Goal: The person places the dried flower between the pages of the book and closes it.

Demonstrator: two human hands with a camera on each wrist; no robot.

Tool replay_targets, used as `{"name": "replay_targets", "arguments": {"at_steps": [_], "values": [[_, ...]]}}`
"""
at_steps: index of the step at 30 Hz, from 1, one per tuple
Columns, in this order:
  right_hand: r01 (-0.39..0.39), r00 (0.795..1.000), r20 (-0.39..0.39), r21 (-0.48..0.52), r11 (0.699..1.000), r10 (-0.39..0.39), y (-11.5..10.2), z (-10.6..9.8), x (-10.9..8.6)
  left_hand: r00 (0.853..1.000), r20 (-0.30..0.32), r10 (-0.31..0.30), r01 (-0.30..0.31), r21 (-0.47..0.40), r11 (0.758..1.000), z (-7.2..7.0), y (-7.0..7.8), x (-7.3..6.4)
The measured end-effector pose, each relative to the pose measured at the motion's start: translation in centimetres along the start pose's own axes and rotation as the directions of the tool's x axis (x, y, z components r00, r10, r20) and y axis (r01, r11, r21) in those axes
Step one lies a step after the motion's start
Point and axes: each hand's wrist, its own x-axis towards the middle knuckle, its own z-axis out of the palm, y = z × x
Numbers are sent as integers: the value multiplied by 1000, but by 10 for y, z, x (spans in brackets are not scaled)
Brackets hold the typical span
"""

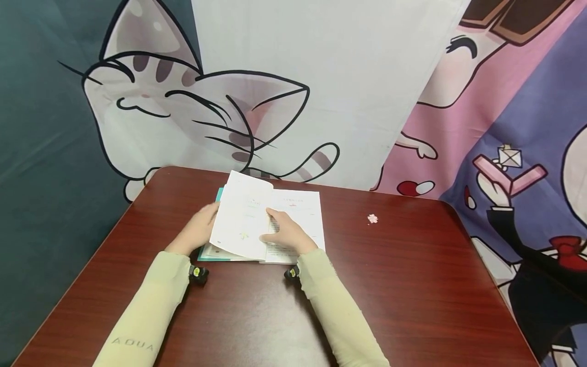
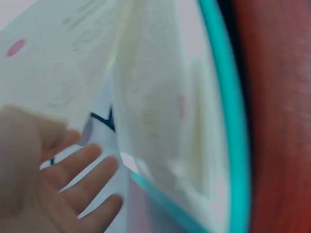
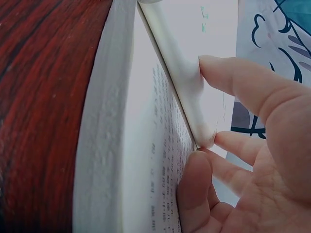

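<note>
An open book (image 1: pixel 298 204) with a teal cover lies on the table. One white page (image 1: pixel 243 214) stands raised above its left half. My left hand (image 1: pixel 202 227) is at the book's left side, its fingertips partly hidden behind that page. In the left wrist view the left hand (image 2: pixel 73 179) has its fingers extended and spread beside the pages, with nothing gripped. My right hand (image 1: pixel 289 232) reaches over the right half, near the gutter. The right wrist view shows the thumb and fingertips of the right hand (image 3: pixel 252 150) touching the raised page near the fold.
The reddish-brown table (image 1: pixel 403 285) has rounded far corners. A small pale pink flower-shaped piece (image 1: pixel 373 219) lies to the right of the book. Behind the far edge hangs a cloth (image 1: pixel 348 76) with cartoon cats and figures.
</note>
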Motion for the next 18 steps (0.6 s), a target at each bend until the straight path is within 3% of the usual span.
{"name": "replay_targets", "arguments": {"at_steps": [3, 5, 7, 9, 12, 15, 18], "values": [[-9, 1000, 3, 5, 1000, 9, 0, 0, 0, 991, -120, -56, 54, -19, 998, -7, 8, 2], [-17, 1000, 3, 3, 1000, 17, 0, 0, -1, 982, -181, -46, 39, -41, 998, -8, 16, 4], [-26, 1000, 2, 8, 1000, 26, 0, -1, -2, 982, -191, -9, 1, -43, 999, -7, 24, 6], [-28, 1000, 0, 7, 1000, 28, 0, -1, -2, 988, -146, 42, -45, -17, 999, -3, 31, 9], [-26, 1000, -6, 7, 1000, 26, 0, -2, -2, 993, -23, 119, -118, 30, 993, 8, 36, 11], [-21, 1000, -7, 4, 1000, 21, 0, -1, -1, 983, 98, 155, -161, 62, 985, 21, 34, 11], [-14, 1000, -7, 1, 1000, 14, 0, -1, -1, 973, 178, 147, -163, 78, 983, 31, 31, 9]]}}
